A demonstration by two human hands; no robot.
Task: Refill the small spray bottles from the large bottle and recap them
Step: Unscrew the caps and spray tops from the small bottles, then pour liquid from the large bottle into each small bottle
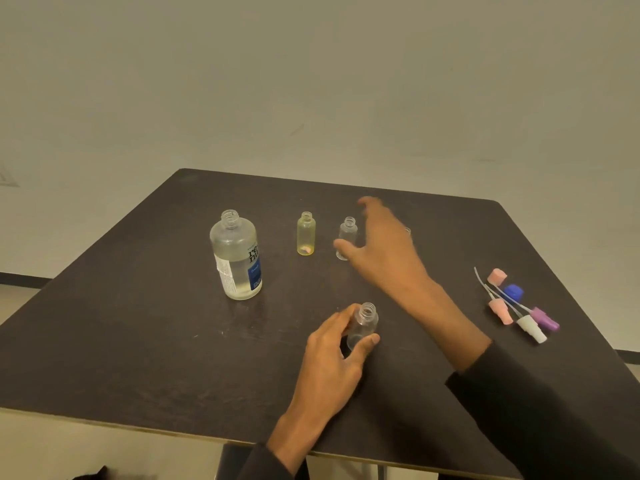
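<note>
A big see-through bottle (236, 255) with no cap is standing on the dark table (138, 323), partly full of clear liquid, with a yellow little bottle (306, 233) and a clear little bottle (347, 241) uncapped beside it. Another small clear bottle (362, 325) is being held upright near the front by the left hand (337, 355) — fingers curled round it. The right hand (382, 251) is being stretched out wide and holding nothing, just by the clear little bottle, while the spray tops (519, 304) are lying far right.

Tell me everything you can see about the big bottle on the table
The big bottle stands upright on the dark table, left of the small bottles. It looks like clear plastic with rounded shoulders and a threaded neck. Its cap is off. A white and blue label wraps its lower body, the print too small to read. Clear liquid seems to fill roughly the lower half. Neither hand touches it.
</note>
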